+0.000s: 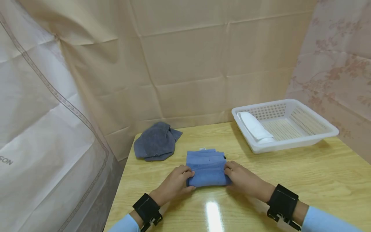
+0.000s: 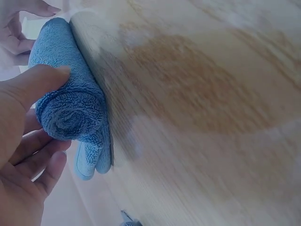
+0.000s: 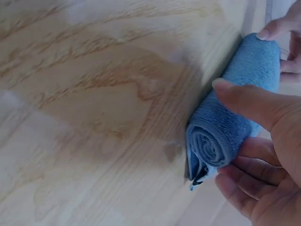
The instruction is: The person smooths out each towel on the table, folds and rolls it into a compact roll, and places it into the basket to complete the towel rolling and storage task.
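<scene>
A blue towel (image 1: pixel 207 170), partly rolled up, lies on the table between both hands. Its near part forms a thick roll, while the far part is still flat and shows a small white label. My left hand (image 1: pixel 177 181) grips the left end of the roll, thumb on the near side and fingers over the far side. At the right end my right hand (image 1: pixel 246 180) holds the roll in the same way. Spiral layers of the towel show at the roll's end in the left wrist view (image 2: pixel 70 117) and the right wrist view (image 3: pixel 209 146).
A crumpled dark grey towel (image 1: pixel 156 141) lies at the table's back left. On the back right stands a white plastic basket (image 1: pixel 292 141) with a rolled white towel (image 1: pixel 255 125) along its left side. Hanging cloth (image 1: pixel 185 64) closes off the back of the wooden table (image 1: pixel 290 170).
</scene>
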